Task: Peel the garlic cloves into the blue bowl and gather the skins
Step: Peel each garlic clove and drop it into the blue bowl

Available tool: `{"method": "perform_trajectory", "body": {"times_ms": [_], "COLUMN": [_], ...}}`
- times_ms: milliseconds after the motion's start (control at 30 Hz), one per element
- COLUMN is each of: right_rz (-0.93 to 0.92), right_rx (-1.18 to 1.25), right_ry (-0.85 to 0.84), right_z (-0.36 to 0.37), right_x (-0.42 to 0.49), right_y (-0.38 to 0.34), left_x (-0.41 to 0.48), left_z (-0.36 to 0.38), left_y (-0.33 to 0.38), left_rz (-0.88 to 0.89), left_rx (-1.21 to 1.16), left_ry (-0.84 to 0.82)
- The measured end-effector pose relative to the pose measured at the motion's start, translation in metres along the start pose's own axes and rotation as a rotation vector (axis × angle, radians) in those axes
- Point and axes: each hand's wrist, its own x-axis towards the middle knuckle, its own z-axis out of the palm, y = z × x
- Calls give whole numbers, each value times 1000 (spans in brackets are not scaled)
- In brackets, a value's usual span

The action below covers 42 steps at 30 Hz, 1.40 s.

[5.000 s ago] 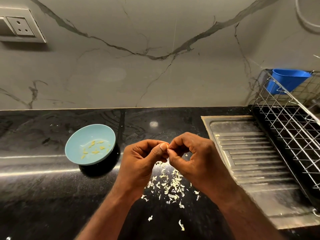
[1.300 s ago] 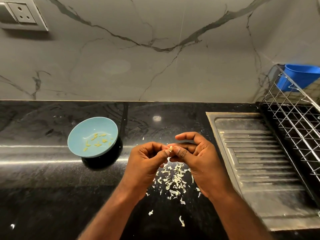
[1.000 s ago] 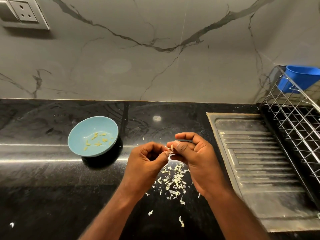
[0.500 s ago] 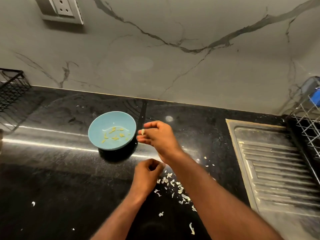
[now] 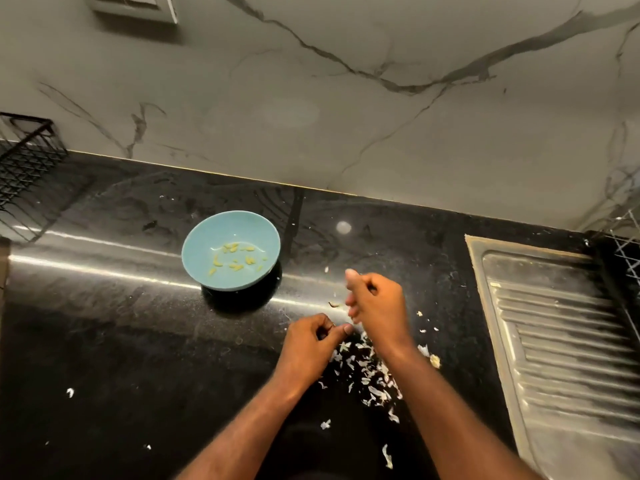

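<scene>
The blue bowl [image 5: 204, 237] stands on the black counter left of centre, with several small yellowish peeled cloves [image 5: 235, 258] lying in it. My right hand [image 5: 377, 303] is blurred, right of the bowl and above the counter. Its thumb points up, its fingers are loosely curled, and nothing shows in them. My left hand [image 5: 308, 344] sits just below it in a loose fist, thumb tip against the forefinger; anything inside is hidden. A heap of white garlic skins [image 5: 367, 372] lies between my wrists.
A steel drainboard [image 5: 554, 341] fills the right side, with a wire dish rack [image 5: 628, 258] at its far edge. A black wire basket [image 5: 24, 161] stands at the far left. Stray skins [image 5: 70, 392] dot the counter. The marble wall runs close behind.
My right hand carried a peeled clove to the bowl's rim and has now swung back right without it. My left hand stayed curled over the skins. The view shifted left.
</scene>
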Motion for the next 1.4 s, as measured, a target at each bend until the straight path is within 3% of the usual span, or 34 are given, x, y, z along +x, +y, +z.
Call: {"method": "perform_trajectory", "body": {"times_ms": [133, 300, 567, 667, 900, 1033, 1167, 1400], "right_rz": [46, -28, -130, -203, -307, -336, -256, -307], "right_rx": [-175, -242, -589, -777, -986, -912, -528, -300], "right_ry": [118, 186, -46, -216, -297, -268, -126, -78], "right_z": [-58, -75, -43, -29, -16, -20, -36, -65], "right_x": [-10, -11, 10, 19, 26, 23, 12, -30], "right_y": [36, 37, 39, 39, 35, 37, 23, -7], "left_x": [0, 0, 4, 5, 5, 5, 4, -9], "left_z": [5, 0, -8, -8, -10, -11, -15, -14], "left_y": [8, 16, 14, 13, 16, 13, 16, 53], "left_rz": [-3, 5, -55, -31, 8, -19, -22, 70], "left_rx": [173, 118, -113, -56, -7, -63, -90, -217], "left_ry": [-144, -95, -13, 10, 40, 62, 44, -106]}}
